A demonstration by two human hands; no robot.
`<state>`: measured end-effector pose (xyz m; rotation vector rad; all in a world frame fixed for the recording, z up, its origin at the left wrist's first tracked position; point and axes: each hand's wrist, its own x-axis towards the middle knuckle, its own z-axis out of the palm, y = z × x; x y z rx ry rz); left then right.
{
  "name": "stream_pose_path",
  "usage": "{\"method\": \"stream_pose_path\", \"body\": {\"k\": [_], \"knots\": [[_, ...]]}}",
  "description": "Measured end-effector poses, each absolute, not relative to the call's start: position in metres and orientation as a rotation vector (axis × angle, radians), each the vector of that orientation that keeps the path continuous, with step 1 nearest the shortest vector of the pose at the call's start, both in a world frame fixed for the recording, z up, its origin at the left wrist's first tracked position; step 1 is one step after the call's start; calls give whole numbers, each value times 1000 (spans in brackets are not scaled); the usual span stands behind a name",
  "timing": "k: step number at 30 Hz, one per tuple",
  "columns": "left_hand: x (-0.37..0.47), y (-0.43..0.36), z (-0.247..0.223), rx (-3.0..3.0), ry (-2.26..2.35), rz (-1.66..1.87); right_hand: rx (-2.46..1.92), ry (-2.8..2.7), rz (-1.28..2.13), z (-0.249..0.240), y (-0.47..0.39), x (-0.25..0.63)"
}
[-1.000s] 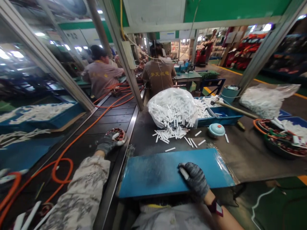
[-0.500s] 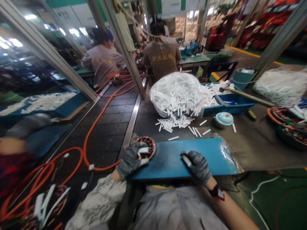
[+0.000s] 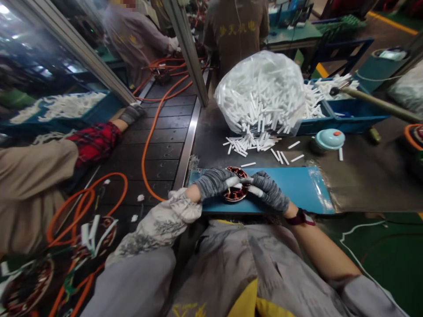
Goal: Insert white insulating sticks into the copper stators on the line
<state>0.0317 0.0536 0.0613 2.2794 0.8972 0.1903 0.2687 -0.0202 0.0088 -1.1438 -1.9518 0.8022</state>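
A ring-shaped copper-wound part (image 3: 235, 195) rests on the blue mat (image 3: 291, 182) in front of me. My left hand (image 3: 216, 182), in a grey glove with pale fingertips, is closed on the ring's left side and upper middle. From the right, my right hand (image 3: 269, 190) reaches the ring with its fingers drawn together near the left fingertips. Something small and white shows between the hands over the ring's centre; what the right fingers pinch is too small to make out. Loose white strips (image 3: 253, 143) lie just beyond the mat.
A clear bag of white strips (image 3: 261, 94), a blue bin (image 3: 357, 115) and a light-blue round container (image 3: 330, 140) stand behind the mat. Orange hose (image 3: 144, 158) crosses the dark conveyor (image 3: 165, 152). At left, a co-worker's gloved hand (image 3: 132, 113) reaches over the conveyor edge.
The ring and my left hand have moved right to the middle of the mat. My right hand has come to the ring. The view has tilted down, and the co-worker's arm has reached forward.
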Motion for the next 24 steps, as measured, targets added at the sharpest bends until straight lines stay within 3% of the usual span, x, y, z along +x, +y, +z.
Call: {"method": "stream_pose_path", "body": {"k": [7,10,16,21,24], "knots": [[34,64,74,2380,741,84,-1015,-1731,1330,12,-7,279],[29,58,84,2322,789,171,-965,-1738,1389,18,-3,277],[27,46,91,2116,897,285,-1052,-1844,1258,30,-3,252],[21,54,87,2055,893,95,-1211,-1952,916,27,-6,244],[18,61,88,1931,811,-35,-1125,-2040,883,26,-7,246]]}}
